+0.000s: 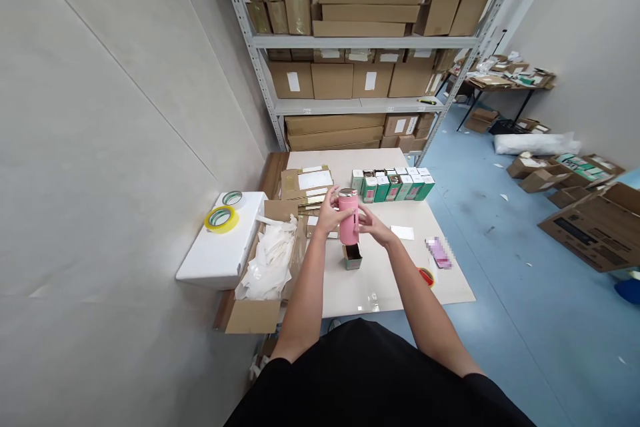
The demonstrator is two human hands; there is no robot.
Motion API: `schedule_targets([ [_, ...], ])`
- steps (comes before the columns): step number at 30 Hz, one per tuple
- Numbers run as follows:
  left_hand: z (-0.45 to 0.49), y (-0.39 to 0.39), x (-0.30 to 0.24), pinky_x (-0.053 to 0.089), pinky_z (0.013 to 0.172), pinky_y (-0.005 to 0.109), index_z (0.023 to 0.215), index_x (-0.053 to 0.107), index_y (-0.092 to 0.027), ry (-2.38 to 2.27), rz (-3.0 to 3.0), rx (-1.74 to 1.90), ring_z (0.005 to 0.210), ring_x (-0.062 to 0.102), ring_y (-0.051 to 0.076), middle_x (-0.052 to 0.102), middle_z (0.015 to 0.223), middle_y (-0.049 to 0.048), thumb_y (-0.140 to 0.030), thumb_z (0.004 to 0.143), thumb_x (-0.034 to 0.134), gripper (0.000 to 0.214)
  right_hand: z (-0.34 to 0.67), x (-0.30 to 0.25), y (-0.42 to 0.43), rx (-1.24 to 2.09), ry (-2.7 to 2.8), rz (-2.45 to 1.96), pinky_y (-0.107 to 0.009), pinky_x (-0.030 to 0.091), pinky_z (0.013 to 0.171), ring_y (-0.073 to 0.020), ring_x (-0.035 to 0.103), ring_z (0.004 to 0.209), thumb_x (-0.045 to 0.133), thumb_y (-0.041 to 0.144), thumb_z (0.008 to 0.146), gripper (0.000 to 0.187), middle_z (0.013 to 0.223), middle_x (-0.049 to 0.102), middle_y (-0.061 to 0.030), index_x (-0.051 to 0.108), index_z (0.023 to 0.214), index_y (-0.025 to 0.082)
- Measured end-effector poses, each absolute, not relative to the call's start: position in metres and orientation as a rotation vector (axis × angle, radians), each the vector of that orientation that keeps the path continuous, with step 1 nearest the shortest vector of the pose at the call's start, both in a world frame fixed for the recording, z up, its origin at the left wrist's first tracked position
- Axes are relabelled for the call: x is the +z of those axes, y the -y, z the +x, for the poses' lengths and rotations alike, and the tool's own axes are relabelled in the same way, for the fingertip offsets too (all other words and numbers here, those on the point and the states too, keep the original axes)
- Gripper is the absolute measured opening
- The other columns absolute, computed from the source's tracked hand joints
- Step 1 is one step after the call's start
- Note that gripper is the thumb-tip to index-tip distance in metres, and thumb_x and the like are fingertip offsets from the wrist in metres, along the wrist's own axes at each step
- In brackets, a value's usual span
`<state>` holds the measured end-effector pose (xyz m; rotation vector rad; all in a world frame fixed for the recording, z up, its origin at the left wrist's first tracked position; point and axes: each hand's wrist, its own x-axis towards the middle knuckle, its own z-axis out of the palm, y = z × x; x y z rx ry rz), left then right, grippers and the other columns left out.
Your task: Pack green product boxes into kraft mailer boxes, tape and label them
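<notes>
Pink cylindrical silver-topped tumbler (349, 225), upright: left hand (328, 215) grips at nine o'clock, thumb across front; right hand (374, 225), fingers curved, holds at three. Small open grey-green cardboard box (353, 264) at six.

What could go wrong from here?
The pink bottle is raised between the left hand and right hand; a slip might drop it onto the small open box or the table.
The left forearm looks close to the large carton and might snag it.
</notes>
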<state>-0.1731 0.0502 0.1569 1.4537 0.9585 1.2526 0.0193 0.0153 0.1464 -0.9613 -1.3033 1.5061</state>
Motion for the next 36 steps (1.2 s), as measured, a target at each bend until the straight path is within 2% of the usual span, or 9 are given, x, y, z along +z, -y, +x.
schedule_targets([
  [2, -0.172, -0.052, 0.153, 0.055, 0.096, 0.040, 0.163, 0.031, -0.026, -0.896, 1.394, 1.229, 0.107, 0.068, 0.025, 0.070, 0.119, 0.0099, -0.040, 0.072, 0.091, 0.110, 0.017, 0.131, -0.005, 1.618, 1.294, -0.902, -0.041, 0.057, 0.093, -0.0251, 0.069, 0.109, 0.089, 0.036, 0.063, 0.099, 0.117, 0.074, -0.0048, 0.043, 0.151, 0.033],
  [5, -0.165, -0.054, 0.147, 0.055, 0.100, 0.041, 0.166, 0.024, -0.027, -0.852, 1.327, 1.175, 0.112, 0.067, 0.024, 0.068, 0.127, 0.0113, -0.043, 0.078, 0.087, 0.109, 0.008, 0.117, 0.005, 1.561, 1.215, -0.935, -0.043, 0.059, 0.090, -0.0247, 0.072, 0.100, 0.091, 0.035, 0.062, 0.110, 0.112, 0.074, -0.0040, 0.035, 0.156, 0.033],
  [10, -0.153, -0.056, 0.149, 0.057, 0.098, 0.040, 0.166, 0.025, -0.028, -0.922, 1.295, 1.217, 0.112, 0.068, 0.025, 0.066, 0.130, 0.0123, -0.041, 0.070, 0.093, 0.119, -0.001, 0.115, 0.011, 1.221, 1.171, -1.126, -0.045, 0.059, 0.094, -0.0258, 0.070, 0.102, 0.096, 0.036, 0.056, 0.124, 0.110, 0.070, -0.0034, 0.030, 0.161, 0.032],
  [15, -0.158, -0.055, 0.152, 0.059, 0.093, 0.043, 0.167, 0.021, -0.023, -0.898, 1.209, 1.191, 0.099, 0.071, 0.024, 0.073, 0.114, 0.0103, -0.042, 0.076, 0.090, 0.116, 0.005, 0.118, 0.018, 1.479, 1.202, -0.959, -0.046, 0.059, 0.095, -0.0256, 0.070, 0.105, 0.087, 0.039, 0.070, 0.115, 0.115, 0.071, -0.0046, 0.022, 0.164, 0.035],
  [18, -0.160, -0.055, 0.149, 0.059, 0.096, 0.043, 0.167, 0.023, -0.025, -0.862, 1.202, 1.158, 0.104, 0.071, 0.024, 0.072, 0.118, 0.0113, -0.043, 0.078, 0.088, 0.112, 0.002, 0.115, 0.020, 1.423, 1.178, -1.027, -0.046, 0.060, 0.090, -0.0256, 0.071, 0.097, 0.090, 0.038, 0.066, 0.119, 0.109, 0.070, -0.0035, 0.022, 0.164, 0.035],
  [22, -0.157, -0.057, 0.146, 0.059, 0.094, 0.042, 0.168, 0.019, -0.028, -0.922, 1.219, 1.191, 0.103, 0.071, 0.023, 0.071, 0.123, 0.0119, -0.039, 0.070, 0.095, 0.125, -0.006, 0.107, 0.019, 1.142, 1.172, -1.214, -0.047, 0.059, 0.094, -0.0253, 0.067, 0.097, 0.095, 0.039, 0.059, 0.129, 0.107, 0.066, -0.0029, 0.022, 0.165, 0.033],
  [28, -0.164, -0.056, 0.146, 0.058, 0.097, 0.044, 0.170, 0.008, -0.026, -0.870, 1.232, 1.153, 0.101, 0.071, 0.023, 0.074, 0.116, 0.0094, -0.036, 0.072, 0.093, 0.130, -0.004, 0.099, 0.017, 1.407, 1.202, -1.035, -0.048, 0.059, 0.094, -0.0252, 0.070, 0.101, 0.087, 0.038, 0.070, 0.122, 0.114, 0.067, -0.0040, 0.013, 0.167, 0.036],
  [32, -0.166, -0.055, 0.148, 0.056, 0.101, 0.041, 0.169, 0.014, -0.032, -0.825, 1.249, 1.121, 0.114, 0.068, 0.024, 0.068, 0.131, 0.0116, -0.036, 0.071, 0.093, 0.126, -0.005, 0.097, 0.018, 1.200, 1.224, -1.183, -0.046, 0.060, 0.091, -0.0230, 0.068, 0.092, 0.094, 0.038, 0.060, 0.130, 0.103, 0.064, -0.0008, 0.019, 0.166, 0.035],
  [36, -0.167, -0.057, 0.153, 0.057, 0.096, 0.043, 0.168, 0.016, -0.031, -0.884, 1.196, 1.128, 0.105, 0.069, 0.024, 0.070, 0.123, 0.0107, -0.033, 0.067, 0.096, 0.129, -0.006, 0.096, 0.020, 1.125, 1.222, -1.227, -0.045, 0.059, 0.092, -0.0236, 0.067, 0.097, 0.093, 0.042, 0.062, 0.130, 0.110, 0.064, -0.0032, 0.017, 0.167, 0.036],
])
